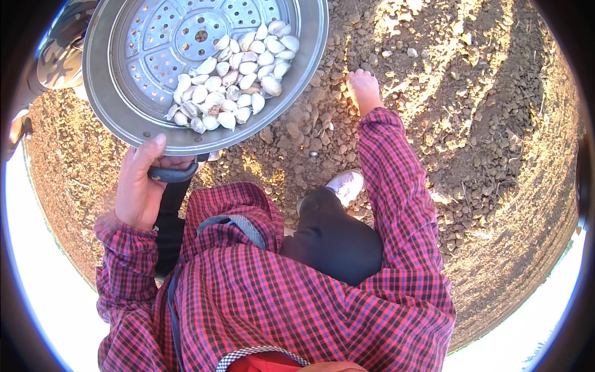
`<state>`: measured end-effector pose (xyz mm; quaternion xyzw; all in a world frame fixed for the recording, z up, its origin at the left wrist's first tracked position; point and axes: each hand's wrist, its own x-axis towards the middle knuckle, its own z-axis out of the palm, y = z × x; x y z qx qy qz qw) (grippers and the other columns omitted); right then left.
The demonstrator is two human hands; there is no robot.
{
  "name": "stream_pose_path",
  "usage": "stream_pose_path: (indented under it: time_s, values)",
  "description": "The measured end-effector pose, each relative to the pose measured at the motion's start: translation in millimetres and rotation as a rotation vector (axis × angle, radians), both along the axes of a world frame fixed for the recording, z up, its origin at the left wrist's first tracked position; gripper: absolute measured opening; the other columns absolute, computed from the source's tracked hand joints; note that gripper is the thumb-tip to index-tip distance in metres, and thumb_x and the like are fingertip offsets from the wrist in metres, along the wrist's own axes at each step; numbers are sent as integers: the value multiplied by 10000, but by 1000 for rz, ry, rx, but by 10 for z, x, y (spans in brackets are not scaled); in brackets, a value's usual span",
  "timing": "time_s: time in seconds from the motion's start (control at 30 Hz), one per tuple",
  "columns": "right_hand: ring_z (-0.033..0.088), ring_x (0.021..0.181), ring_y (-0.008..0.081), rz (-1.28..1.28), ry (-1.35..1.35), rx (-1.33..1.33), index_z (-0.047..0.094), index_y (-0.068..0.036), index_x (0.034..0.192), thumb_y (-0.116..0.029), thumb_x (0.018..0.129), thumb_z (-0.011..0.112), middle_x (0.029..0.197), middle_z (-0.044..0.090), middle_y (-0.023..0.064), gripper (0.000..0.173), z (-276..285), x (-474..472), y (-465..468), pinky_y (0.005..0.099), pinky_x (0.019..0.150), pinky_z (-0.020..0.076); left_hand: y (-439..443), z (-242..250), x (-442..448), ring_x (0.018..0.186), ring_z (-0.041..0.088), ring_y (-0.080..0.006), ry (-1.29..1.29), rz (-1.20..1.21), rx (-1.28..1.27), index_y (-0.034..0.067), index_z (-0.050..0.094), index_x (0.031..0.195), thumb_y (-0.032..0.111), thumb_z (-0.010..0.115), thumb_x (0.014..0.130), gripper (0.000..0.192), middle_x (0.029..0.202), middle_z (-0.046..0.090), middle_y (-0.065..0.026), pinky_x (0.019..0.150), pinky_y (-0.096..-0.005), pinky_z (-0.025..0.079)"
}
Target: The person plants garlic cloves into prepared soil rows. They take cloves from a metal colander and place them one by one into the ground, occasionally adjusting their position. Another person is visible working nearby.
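Note:
My left hand [142,186] grips the near side of a round metal steamer tray [104,83], its thumb on the rim and its fingers around the dark loop handle [174,174]. Peeled-looking and skin-covered garlic cloves [248,67] are heaped on the tray's near right part, and the perforated far left part shows bare metal. To the right of the tray, my right hand [363,88] reaches down to the loose, cloddy soil [302,135]. Its fingertips are hidden by the back of the hand, so whether it holds anything does not show.
Small white pieces, perhaps cloves, lie in the soil, one [331,126] between the tray and my right forearm. My light-coloured shoe [346,186] stands below them. At the far left is another person's camouflage-clothed limb [60,60], partly behind the tray.

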<state>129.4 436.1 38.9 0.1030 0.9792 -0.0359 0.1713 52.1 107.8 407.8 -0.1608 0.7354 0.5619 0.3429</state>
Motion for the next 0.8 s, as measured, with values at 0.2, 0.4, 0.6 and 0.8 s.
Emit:
stream_pose_path:
  time_s: [0.2, 0.4, 0.6, 0.8]
  values:
    - [661, 885, 303, -39, 6, -33, 654, -61, 909, -132, 844, 553, 911, 666, 139, 139, 32, -44, 38, 396, 706, 553, -14, -9, 1, 869, 659, -193, 0, -11, -5, -28, 565, 1083, 252, 559, 925, 321, 972, 665, -124, 807, -318, 533]
    - [636, 920, 315, -74, 8, -85, 558, -95, 967, -133, 852, 536, 949, 644, 119, 124, -34, 47, 123, 416, 741, 522, 14, 9, 4, 845, 659, -180, -7, -12, -6, -32, 541, 1102, 229, 552, 925, 316, 961, 663, -120, 788, -309, 537]
    - [630, 854, 325, -129, 145, -317, 568, -102, 883, -196, 850, 530, 859, 649, 111, 107, -29, 233, 160, 434, 720, 499, 61, 45, 23, 830, 657, -167, 1, 11, -12, -23, 548, 1087, 221, 550, 925, 292, 943, 664, -106, 774, -304, 535]
    - [628, 856, 340, -122, 101, -269, 561, -93, 882, -223, 850, 564, 875, 644, 124, 134, -87, 263, 2, 434, 726, 508, 91, 35, 42, 840, 655, -166, -4, -13, -1, -12, 541, 1093, 229, 556, 922, 295, 957, 659, -103, 773, -305, 536]
